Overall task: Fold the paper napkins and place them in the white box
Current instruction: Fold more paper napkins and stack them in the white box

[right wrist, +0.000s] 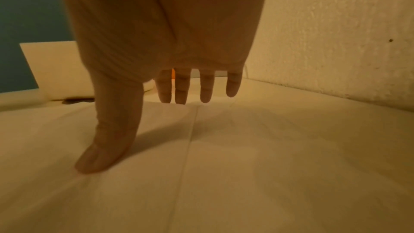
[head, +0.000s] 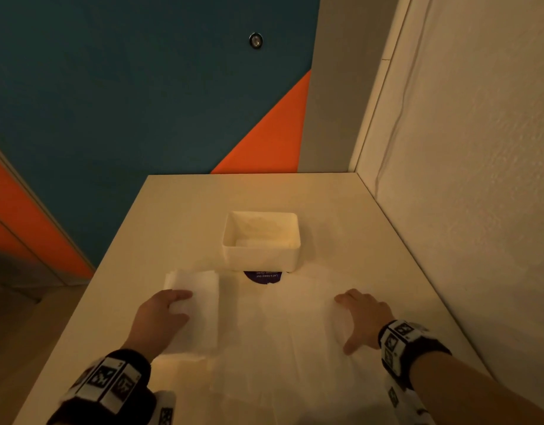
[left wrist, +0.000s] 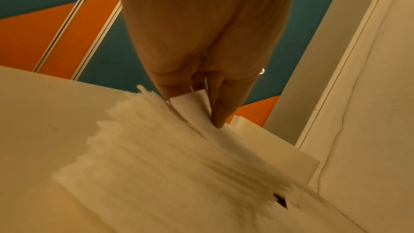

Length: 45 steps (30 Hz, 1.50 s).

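Surface: pale table [head: 178, 216], set into a corner, warm dim light.
Room: teal wall [head: 111, 87] with orange panels behind; textured white wall [head: 479, 179] along the right side.
Box [head: 261, 245]: white, open-topped, stood at mid-table beyond both hands; folded white paper seen inside.
Sticker [head: 262, 277]: dark purple, partly covered by the box's near wall.
Folded napkin [head: 200, 305]: lay left of centre, near the box's left corner, overlapping the open napkin's left part.
Open napkin [head: 279, 348]: spread flat across the near half of the table, crease lines visible.
Left hand [head: 163, 314]: rested on the folded napkin; in the left wrist view fingers [left wrist: 221, 112] curled round an upturned fold, gripping it; picture blurred.
Right hand [head: 364, 317]: palm down on the open napkin's right part, fingers [right wrist: 206, 88] straight and spread, thumb tip pressed on the paper; held nothing.
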Each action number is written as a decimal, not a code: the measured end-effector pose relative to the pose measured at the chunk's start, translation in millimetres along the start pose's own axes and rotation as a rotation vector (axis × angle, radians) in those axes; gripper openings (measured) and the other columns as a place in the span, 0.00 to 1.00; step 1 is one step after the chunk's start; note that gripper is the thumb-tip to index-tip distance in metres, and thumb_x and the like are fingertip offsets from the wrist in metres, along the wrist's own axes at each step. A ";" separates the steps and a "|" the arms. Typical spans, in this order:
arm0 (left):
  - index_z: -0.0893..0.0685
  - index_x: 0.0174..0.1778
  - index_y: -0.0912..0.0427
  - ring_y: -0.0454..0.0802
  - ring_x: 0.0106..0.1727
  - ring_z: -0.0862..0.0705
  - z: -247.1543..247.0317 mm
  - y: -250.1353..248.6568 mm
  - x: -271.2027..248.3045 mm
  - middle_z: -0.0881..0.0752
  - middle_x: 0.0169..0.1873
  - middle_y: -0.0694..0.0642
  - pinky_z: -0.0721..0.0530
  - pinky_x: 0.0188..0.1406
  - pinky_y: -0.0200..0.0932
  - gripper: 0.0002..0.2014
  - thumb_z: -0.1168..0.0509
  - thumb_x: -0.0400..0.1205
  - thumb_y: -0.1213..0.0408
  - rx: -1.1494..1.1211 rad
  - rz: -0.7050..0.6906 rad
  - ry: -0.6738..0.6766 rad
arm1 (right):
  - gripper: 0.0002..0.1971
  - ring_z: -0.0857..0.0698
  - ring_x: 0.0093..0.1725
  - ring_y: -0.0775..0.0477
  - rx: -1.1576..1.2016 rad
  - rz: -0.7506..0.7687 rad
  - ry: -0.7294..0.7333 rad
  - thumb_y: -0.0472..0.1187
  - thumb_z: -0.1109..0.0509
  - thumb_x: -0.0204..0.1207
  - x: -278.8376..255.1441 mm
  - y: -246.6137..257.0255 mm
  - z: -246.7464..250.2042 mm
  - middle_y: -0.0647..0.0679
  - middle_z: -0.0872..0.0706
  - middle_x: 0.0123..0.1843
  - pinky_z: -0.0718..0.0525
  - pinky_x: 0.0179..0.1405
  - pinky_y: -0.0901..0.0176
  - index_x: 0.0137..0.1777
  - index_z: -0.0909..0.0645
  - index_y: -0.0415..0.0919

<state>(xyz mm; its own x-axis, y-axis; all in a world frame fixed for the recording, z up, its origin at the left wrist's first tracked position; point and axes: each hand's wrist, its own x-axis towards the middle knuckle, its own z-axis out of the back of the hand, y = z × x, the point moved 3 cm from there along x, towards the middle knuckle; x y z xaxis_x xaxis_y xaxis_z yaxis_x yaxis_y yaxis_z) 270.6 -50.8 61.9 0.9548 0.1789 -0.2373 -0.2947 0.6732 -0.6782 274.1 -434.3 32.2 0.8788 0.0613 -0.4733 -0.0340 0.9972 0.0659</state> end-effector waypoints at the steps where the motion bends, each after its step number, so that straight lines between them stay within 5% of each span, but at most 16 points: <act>1: 0.16 0.62 0.53 0.60 0.62 0.22 0.8 0.0 -0.3 0.19 0.65 0.60 0.25 0.63 0.51 0.20 0.32 0.75 0.74 0.005 -0.001 -0.003 | 0.52 0.34 0.74 0.45 -0.009 0.005 -0.015 0.59 0.18 0.57 -0.1 0.1 0.6 0.55 0.37 0.76 0.32 0.71 0.45 0.79 0.42 0.55; 19: 0.15 0.61 0.56 0.60 0.62 0.22 5.9 2.0 5.9 0.22 0.67 0.59 0.26 0.61 0.48 0.19 0.34 0.76 0.76 0.094 -0.032 -0.056 | 0.43 0.33 0.70 0.44 -0.107 -0.015 -0.006 0.65 0.23 0.59 -10.3 4.9 6.9 0.51 0.32 0.70 0.34 0.69 0.46 0.73 0.34 0.54; 25: 0.17 0.61 0.41 0.59 0.72 0.34 9.3 12.6 11.0 0.32 0.73 0.54 0.35 0.73 0.53 0.16 0.31 0.76 0.56 0.373 0.003 -0.080 | 0.24 0.31 0.73 0.48 -0.030 0.008 0.057 0.60 0.35 0.77 -19.2 5.3 28.4 0.53 0.27 0.73 0.39 0.71 0.48 0.71 0.29 0.54; 29: 0.17 0.60 0.42 0.62 0.72 0.34 11.6 -5.2 5.4 0.30 0.73 0.54 0.33 0.71 0.57 0.16 0.29 0.76 0.54 0.333 -0.038 -0.183 | 0.34 0.39 0.81 0.48 0.221 0.011 0.015 0.55 0.35 0.80 -27.7 12.1 61.6 0.49 0.38 0.83 0.41 0.77 0.57 0.82 0.42 0.48; 32: 0.15 0.53 0.44 0.53 0.65 0.24 6.2 -36.1 -1.0 0.19 0.61 0.49 0.31 0.67 0.52 0.13 0.27 0.75 0.62 0.134 -0.259 -0.172 | 0.28 0.28 0.72 0.46 0.457 0.013 -0.131 0.49 0.32 0.80 -37.1 24.5 92.6 0.47 0.25 0.72 0.29 0.67 0.58 0.77 0.32 0.42; 34: 0.15 0.50 0.45 0.47 0.59 0.22 -0.5 -57.1 -8.0 0.17 0.56 0.44 0.27 0.60 0.45 0.11 0.27 0.76 0.65 -0.143 -0.273 -0.058 | 0.13 0.17 0.57 0.48 0.710 0.074 -0.265 0.41 0.30 0.79 -42.2 33.7 109.3 0.54 0.17 0.53 0.21 0.47 0.64 0.62 0.20 0.46; 36: 0.14 0.52 0.46 0.45 0.59 0.20 -9.2 -76.7 -14.8 0.16 0.56 0.43 0.25 0.54 0.38 0.10 0.28 0.77 0.64 -0.372 -0.240 0.105 | 0.07 0.14 0.48 0.50 0.961 0.118 -0.339 0.37 0.29 0.78 -47.7 44.1 120.9 0.54 0.13 0.47 0.20 0.38 0.67 0.54 0.17 0.46; 39: 0.17 0.58 0.44 0.38 0.58 0.18 -20.0 -101.8 -24.7 0.14 0.55 0.44 0.23 0.54 0.34 0.14 0.29 0.76 0.55 -0.522 -0.192 0.312 | 0.06 0.11 0.44 0.50 1.258 0.162 -0.383 0.36 0.28 0.76 -54.5 56.8 129.1 0.51 0.10 0.45 0.16 0.37 0.62 0.51 0.15 0.45; 42: 0.17 0.60 0.45 0.36 0.54 0.15 -22.8 -124.5 -33.0 0.12 0.55 0.44 0.20 0.56 0.39 0.27 0.30 0.64 0.45 -0.606 -0.253 0.397 | 0.07 0.09 0.40 0.52 1.460 0.236 -0.368 0.33 0.29 0.76 -61.9 68.2 132.4 0.50 0.08 0.43 0.13 0.34 0.62 0.51 0.15 0.42; 45: 0.15 0.61 0.52 0.45 0.55 0.12 -26.1 -139.3 -38.1 0.11 0.55 0.48 0.15 0.55 0.45 0.21 0.27 0.71 0.53 -0.723 -0.268 0.468 | 0.08 0.10 0.40 0.49 1.601 0.296 -0.340 0.29 0.31 0.76 -66.5 76.2 131.6 0.46 0.09 0.43 0.11 0.36 0.58 0.52 0.15 0.37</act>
<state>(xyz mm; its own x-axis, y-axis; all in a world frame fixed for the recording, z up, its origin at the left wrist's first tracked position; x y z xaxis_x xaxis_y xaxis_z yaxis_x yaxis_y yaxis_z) 274.3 -170.1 147.2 0.9283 -0.3356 -0.1602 -0.1679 0.0062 -0.9858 275.7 -367.9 184.3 0.9955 0.0028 -0.0944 0.0941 -0.1090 0.9896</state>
